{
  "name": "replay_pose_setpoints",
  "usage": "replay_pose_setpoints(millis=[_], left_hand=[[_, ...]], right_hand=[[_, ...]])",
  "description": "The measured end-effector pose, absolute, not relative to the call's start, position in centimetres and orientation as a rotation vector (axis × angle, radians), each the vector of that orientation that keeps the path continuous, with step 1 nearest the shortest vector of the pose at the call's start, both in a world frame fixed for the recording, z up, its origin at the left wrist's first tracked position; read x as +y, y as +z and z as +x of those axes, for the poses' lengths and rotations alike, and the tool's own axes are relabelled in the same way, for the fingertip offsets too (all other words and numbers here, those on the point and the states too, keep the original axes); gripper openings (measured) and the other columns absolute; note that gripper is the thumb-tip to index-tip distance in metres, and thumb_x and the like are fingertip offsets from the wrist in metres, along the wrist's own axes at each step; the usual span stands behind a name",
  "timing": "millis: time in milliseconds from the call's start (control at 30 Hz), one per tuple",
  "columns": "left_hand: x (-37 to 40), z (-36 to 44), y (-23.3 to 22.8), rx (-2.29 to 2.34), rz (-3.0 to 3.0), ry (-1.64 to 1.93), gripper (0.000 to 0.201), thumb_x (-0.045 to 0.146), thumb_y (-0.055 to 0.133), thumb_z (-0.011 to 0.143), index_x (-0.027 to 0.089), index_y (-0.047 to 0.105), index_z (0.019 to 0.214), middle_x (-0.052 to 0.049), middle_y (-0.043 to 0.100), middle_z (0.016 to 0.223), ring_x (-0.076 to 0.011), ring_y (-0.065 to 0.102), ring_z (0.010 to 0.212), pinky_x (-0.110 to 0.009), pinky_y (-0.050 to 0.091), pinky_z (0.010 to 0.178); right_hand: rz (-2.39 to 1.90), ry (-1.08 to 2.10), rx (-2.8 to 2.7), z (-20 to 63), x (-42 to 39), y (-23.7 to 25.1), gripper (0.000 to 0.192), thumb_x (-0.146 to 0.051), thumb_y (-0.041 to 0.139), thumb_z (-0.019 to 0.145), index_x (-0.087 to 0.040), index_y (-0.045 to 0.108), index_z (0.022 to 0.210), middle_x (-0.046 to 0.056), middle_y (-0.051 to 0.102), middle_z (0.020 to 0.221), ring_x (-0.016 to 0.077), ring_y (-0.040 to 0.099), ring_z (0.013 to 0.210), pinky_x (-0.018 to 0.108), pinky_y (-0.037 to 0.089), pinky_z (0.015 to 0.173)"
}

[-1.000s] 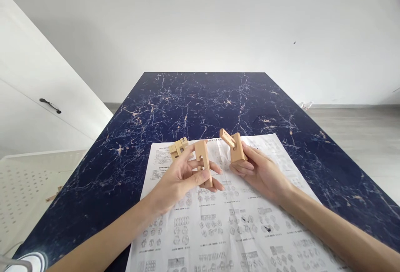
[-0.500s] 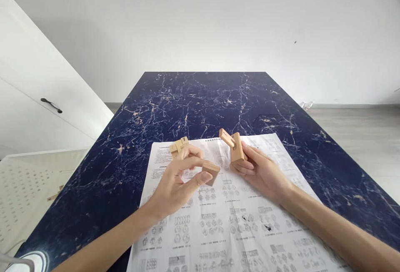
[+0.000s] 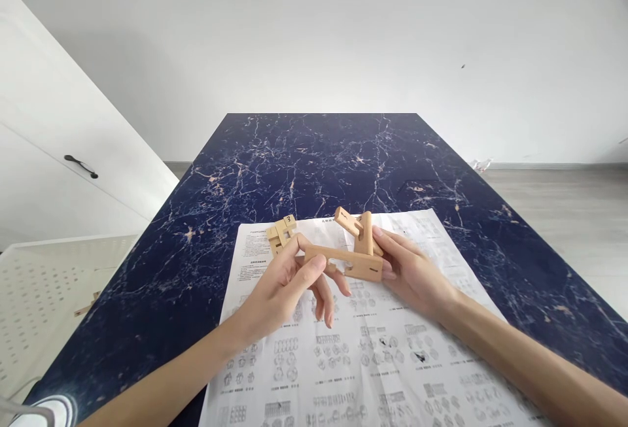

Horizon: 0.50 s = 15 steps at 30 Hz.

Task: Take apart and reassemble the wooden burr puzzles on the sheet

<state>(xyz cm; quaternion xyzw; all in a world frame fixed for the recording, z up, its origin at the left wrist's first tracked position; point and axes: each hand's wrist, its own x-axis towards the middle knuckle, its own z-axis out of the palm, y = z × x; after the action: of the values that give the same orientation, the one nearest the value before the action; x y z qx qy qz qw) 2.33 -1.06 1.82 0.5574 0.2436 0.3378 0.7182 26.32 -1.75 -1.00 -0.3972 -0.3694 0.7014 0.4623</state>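
My left hand (image 3: 287,283) pinches one end of a flat notched wooden bar (image 3: 343,261), held level above the paper. Its far end touches the two joined wooden pieces (image 3: 357,229) that my right hand (image 3: 409,273) grips from the right. One of those pieces sticks up and to the left. More small wooden blocks (image 3: 280,231), one marked 3, lie on the sheet just behind my left hand. All of this hovers over a printed instruction sheet (image 3: 363,348) full of small diagrams.
The sheet lies on a dark blue marbled table (image 3: 314,159). To the left stand a white cabinet with a black handle (image 3: 79,166) and a white perforated tray (image 3: 44,283) holding a wooden piece. A white wall is behind, grey floor at right.
My left hand turned its wooden bar from upright to level and brought it rightward until it met the pieces in my right hand. The right hand shifted slightly left.
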Motion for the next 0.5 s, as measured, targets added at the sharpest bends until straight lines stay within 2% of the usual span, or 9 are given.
replay_pose_setpoints(millis=[200, 333, 400, 500], left_hand=[[-0.97, 2.71, 0.99, 0.517, 1.17, 0.803, 0.026, 0.045, 0.048, 0.116, 0.021, 0.049, 0.106, -0.012, 0.08, 0.106, -0.0148, 0.072, 0.062, -0.03, 0.053, 0.06], [-0.8, 2.97, 1.01, 0.644, 1.17, 0.853, 0.031, 0.049, 0.054, 0.113, 0.019, 0.055, 0.103, -0.007, 0.077, 0.103, -0.0099, 0.065, 0.058, -0.024, 0.047, 0.053], [-0.71, 3.01, 1.13, 0.69, 1.17, 0.878, 0.033, 0.05, 0.059, 0.111, 0.018, 0.06, 0.102, -0.003, 0.072, 0.095, -0.0075, 0.06, 0.058, -0.021, 0.046, 0.053], [-0.58, 2.98, 1.16, 0.689, 1.141, 0.873, 0.034, 0.05, 0.06, 0.11, 0.018, 0.062, 0.1, 0.003, 0.061, 0.077, -0.0059, 0.052, 0.053, -0.019, 0.045, 0.05]], right_hand=[[-0.959, 1.858, -0.895, 25.65, -2.17, 0.01, 0.042, -0.06, 0.071, 0.1, -0.019, 0.066, 0.102, -0.004, 0.049, 0.068, 0.0129, 0.033, 0.059, 0.031, 0.036, 0.064], [-0.81, 1.952, -0.829, 25.43, -2.43, -0.06, 0.035, -0.05, 0.075, 0.101, -0.017, 0.069, 0.111, 0.004, 0.067, 0.091, 0.0088, 0.038, 0.058, 0.028, 0.037, 0.061], [-0.784, 1.96, -0.777, 25.42, -2.51, -0.37, 0.034, -0.047, 0.077, 0.1, -0.018, 0.07, 0.115, 0.003, 0.067, 0.091, 0.0083, 0.043, 0.058, 0.026, 0.037, 0.06], [-0.759, 1.97, -0.752, 25.43, -2.58, -0.8, 0.031, -0.043, 0.082, 0.098, -0.018, 0.072, 0.113, 0.0, 0.061, 0.078, 0.0091, 0.047, 0.058, 0.024, 0.038, 0.058]])
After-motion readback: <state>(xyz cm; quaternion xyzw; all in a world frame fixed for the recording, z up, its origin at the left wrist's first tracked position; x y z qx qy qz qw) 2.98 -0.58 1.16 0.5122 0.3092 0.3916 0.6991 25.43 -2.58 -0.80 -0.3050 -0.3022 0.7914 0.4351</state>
